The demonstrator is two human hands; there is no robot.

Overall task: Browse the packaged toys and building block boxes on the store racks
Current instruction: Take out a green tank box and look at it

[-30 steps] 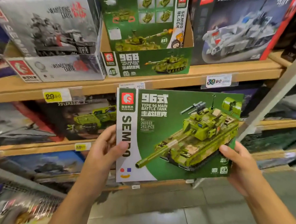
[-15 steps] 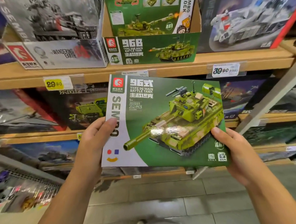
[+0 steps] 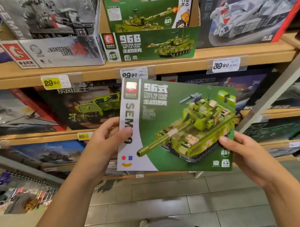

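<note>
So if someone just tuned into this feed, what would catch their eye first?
The green SEMBO tank box, held up mid-frame with the left hand gripping its white edge and the right hand its right edge. Behind it, on the top shelf, stands a matching green 96B tank display carton, flanked by a grey Wandering Earth box and a yellow 29.90 price tag below.

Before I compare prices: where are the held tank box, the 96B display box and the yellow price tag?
held tank box [image 3: 188,125], head view, printed tank.
96B display box [image 3: 148,45], head view, green front.
yellow price tag [image 3: 51,83], head view, yellow patch.
</note>
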